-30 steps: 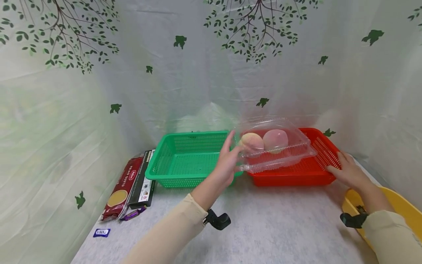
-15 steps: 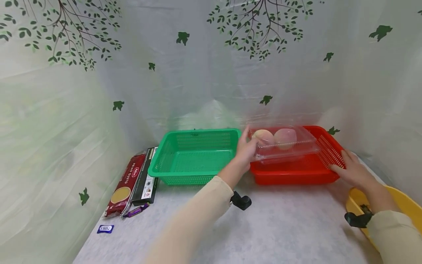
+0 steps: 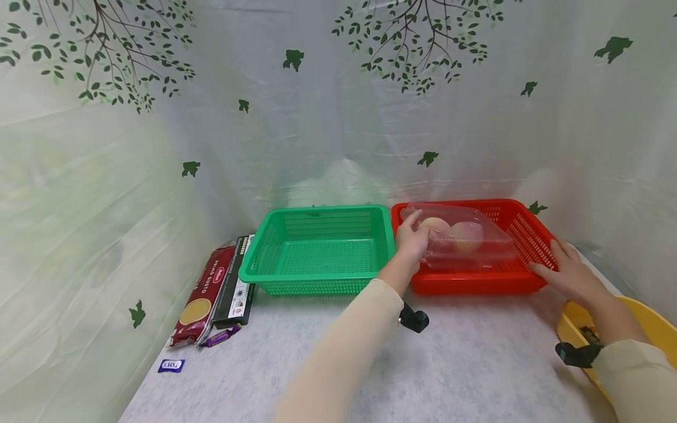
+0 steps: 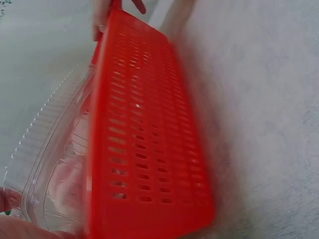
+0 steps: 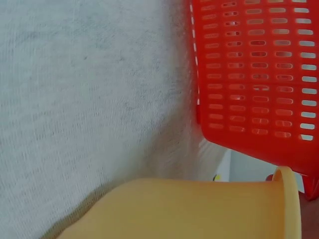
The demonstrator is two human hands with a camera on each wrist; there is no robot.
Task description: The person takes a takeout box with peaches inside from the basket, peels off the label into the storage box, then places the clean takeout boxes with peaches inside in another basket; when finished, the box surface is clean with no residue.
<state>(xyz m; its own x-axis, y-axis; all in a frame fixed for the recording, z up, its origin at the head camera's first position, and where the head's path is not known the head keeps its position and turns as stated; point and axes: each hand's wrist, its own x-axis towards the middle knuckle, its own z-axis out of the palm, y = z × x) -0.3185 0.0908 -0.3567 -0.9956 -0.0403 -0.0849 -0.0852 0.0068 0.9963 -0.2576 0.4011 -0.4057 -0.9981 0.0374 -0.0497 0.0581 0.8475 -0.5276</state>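
Observation:
A clear plastic clamshell container (image 3: 494, 248) with two peaches (image 3: 468, 235) in it lies tilted within the red basket (image 3: 476, 286). My left hand (image 3: 412, 242) grips the container's left end, close to the basket's left side. In the left wrist view the container's ridged edge (image 4: 30, 132) shows beside the basket's slotted wall (image 4: 144, 149), with part of a peach (image 4: 69, 181) behind the plastic. My right hand (image 3: 573, 276) holds the red basket's right rim, thumb on the near side. The right wrist view shows mostly the slotted wall (image 5: 249, 89); that hand is nearly out of it.
Left of the red basket stands a green basket (image 3: 322, 286). A dark red packet (image 3: 203, 299), a black box (image 3: 233, 302), a purple-wrapped bar (image 3: 219, 336) and a small blue packet (image 3: 171, 366) lie farther left. A yellow tub (image 3: 647, 323) sits under my right forearm.
My left hand has moved right and down, bringing the container of peaches from above the baskets' edges into the red basket. My right hand stays on the rim.

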